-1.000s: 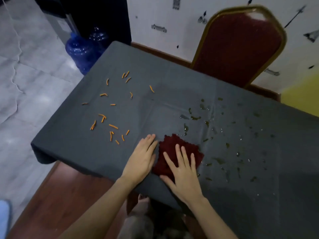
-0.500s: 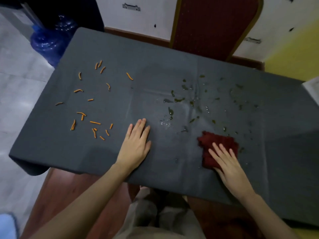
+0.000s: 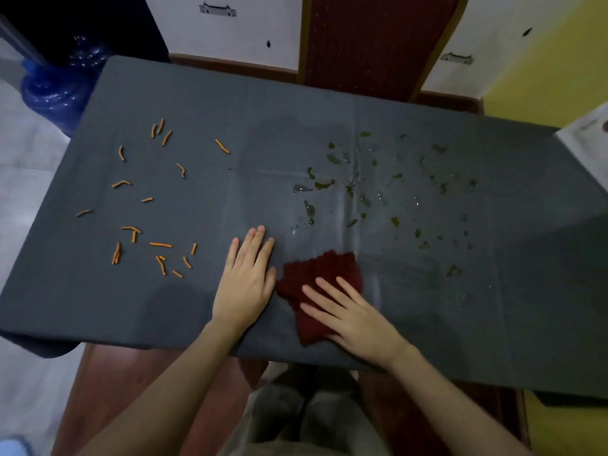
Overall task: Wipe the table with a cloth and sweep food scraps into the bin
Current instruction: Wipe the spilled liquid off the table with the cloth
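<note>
We are pressing the red cloth (image 3: pixel 320 284) flat on the table (image 3: pixel 526 307) under our right hand (image 3: pixel 353 315), fingers spread; our left hand (image 3: pixel 245 278) is resting beside the cloth, fingers together. Wiping leftward risks smearing the droplets (image 3: pixel 362 199) beyond the cloth into the orange scraps (image 3: pixel 158 245) left of it. A red chair (image 3: pixel 378 41) is standing behind the table.

A red padded chair (image 3: pixel 375 41) stands against the white wall (image 3: pixel 230 31), beyond the desk. Pale tiled floor (image 3: pixel 23 166) and blue water bottles (image 3: pixel 56 90) lie far left; dim light.

Dim, soft-focus wide-angle view, edges bowed, faint glare on wet spots.
</note>
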Available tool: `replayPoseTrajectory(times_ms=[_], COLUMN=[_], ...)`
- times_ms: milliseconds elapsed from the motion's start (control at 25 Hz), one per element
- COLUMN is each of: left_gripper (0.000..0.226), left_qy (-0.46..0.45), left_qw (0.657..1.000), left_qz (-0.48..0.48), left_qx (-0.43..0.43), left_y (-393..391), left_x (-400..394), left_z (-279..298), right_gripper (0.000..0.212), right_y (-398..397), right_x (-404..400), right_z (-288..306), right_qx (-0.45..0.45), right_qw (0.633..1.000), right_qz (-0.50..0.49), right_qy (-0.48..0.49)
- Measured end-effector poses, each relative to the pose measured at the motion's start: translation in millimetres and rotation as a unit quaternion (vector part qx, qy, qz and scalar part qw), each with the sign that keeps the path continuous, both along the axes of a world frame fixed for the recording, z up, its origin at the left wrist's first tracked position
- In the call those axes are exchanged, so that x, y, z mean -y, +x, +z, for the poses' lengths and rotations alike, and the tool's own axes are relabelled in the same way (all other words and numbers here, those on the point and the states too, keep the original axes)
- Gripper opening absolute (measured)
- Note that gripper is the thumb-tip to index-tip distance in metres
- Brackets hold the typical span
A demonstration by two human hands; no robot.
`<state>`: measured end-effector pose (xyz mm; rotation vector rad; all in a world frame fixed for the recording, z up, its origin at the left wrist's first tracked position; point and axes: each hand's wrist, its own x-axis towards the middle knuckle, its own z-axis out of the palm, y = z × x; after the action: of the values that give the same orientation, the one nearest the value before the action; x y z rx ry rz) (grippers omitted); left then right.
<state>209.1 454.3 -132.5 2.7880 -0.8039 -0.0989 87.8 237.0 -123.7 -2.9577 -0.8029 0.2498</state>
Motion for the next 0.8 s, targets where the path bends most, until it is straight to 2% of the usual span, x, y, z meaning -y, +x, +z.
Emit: replayPoseTrajectory(times_ms=[80, 200, 320, 400, 520, 600, 720, 800], left_gripper=[0.052, 0.051, 0.051, 0.05, 0.044, 0.043, 0.043, 0.043], left_qy=[-0.016, -0.033, -0.043, -0.052, -0.11, -0.159, -0.145, -0.122], left_qw=[1.0, 0.999, 0.999, 0.999, 0.993, 0.986, 0.989, 0.992], left_qz=[0.009, 0.014, 0.013, 0.013, 0.024, 0.041, 0.037, 0.036], left_qx=[-0.004, -0.006, -0.006, -0.007, -0.027, -0.039, -0.017, -0.006], left_y=[-0.1, 0.3, 0.2, 1.6, 7.9, 16.0, 40.9, 59.5], left_x=[-0.1, -0.2, -1.0, -1.3, -2.1, -6.5, -13.3, -15.6], left_z=[0.6, 0.3, -0.2, -0.7, -3.1, -3.9, -0.8, 0.5], right_gripper=[0.06, 0.059, 0.054, 0.053, 0.055, 0.056, 0.06, 0.065], right_y=[-14.4, -34.0, -33.5, -12.7, 31.2, 49.2, 48.9, 39.5], right_x=[47.0, 95.4, 61.7, 8.3, -55.6, -65.3, -29.9, 16.6], right_z=[8.9, 22.7, 19.6, 12.0, 5.1, -0.5, -1.4, 3.5], right_qx=[-0.008, -0.032, -0.02, 0.008, 0.03, 0.04, 0.032, 0.028], right_qw=[0.999, 0.995, 0.961, 0.944, 0.974, 0.989, 0.999, 0.999], right_qz=[0.028, -0.088, -0.273, -0.322, -0.214, -0.13, -0.017, 0.017], right_qy=[-0.024, -0.029, 0.037, 0.072, 0.073, 0.053, 0.014, -0.013])
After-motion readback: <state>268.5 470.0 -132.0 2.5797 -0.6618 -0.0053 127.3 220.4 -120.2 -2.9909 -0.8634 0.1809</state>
